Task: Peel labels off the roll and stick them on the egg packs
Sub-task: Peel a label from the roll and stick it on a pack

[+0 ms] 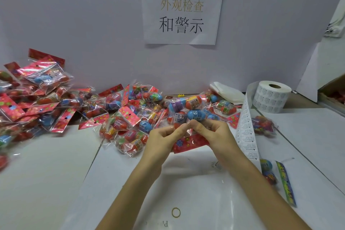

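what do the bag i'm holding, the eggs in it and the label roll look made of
bag: thin clear plastic film, glossy; it crinkles and glints. Its red header looks like printed card or foil, unclear which.
eggs: probably hard plastic, smooth, with printed wraps.
label roll: matte white paper labels on a brown, cardboard-looking core.

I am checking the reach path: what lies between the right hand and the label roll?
In the head view, the unrolled label strip runs between the right hand and the label roll, beside a loose egg pack.
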Tool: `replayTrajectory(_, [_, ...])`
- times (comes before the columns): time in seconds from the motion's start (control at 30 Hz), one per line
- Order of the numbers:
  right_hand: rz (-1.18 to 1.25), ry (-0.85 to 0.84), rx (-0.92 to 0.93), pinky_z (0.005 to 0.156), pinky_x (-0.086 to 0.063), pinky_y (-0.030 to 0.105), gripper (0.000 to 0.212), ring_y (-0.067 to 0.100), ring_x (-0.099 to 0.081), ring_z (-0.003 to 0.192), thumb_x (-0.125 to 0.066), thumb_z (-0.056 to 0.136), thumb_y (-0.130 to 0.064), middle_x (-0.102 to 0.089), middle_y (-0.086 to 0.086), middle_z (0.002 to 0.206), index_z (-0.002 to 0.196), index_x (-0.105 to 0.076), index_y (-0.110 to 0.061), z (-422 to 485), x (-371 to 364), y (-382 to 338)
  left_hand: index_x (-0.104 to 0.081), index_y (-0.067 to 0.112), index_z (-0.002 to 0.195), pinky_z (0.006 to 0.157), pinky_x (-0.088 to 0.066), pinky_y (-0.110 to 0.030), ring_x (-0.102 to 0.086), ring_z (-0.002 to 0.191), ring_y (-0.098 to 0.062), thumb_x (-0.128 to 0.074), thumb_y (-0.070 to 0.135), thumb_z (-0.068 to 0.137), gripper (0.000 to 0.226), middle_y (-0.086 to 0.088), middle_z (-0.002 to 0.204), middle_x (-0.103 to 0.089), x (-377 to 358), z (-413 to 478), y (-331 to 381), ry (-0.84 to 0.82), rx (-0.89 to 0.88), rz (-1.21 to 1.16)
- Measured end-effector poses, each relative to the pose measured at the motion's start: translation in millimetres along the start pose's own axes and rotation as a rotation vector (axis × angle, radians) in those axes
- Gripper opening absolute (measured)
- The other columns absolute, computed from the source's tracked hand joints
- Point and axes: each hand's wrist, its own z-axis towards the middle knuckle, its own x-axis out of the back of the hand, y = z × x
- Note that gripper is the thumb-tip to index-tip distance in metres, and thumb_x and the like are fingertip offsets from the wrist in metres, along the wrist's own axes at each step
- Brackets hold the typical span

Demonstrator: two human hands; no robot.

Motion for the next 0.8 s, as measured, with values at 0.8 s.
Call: replayTrajectory(0.8, [0.042, 0.034, -0.052, 0.068, -0.061, 0.026, 0.04, 0.022, -0.078, 0.086, -0.074, 0.067, -0.056, -0.079, 0.007, 0.09, 0.084, -0.082, -0.021, -2.9, -0.6, -8.8, -0.078, 0.019, 0.083, 0.058, -0.053, -0.013, -0.075, 0.073, -0.007, -0.066, 0.051, 0.073, 0.036, 0.004, 0.075, -0.077, -4.5, -4.4, 6.1, 0.016, 0.004, -0.065])
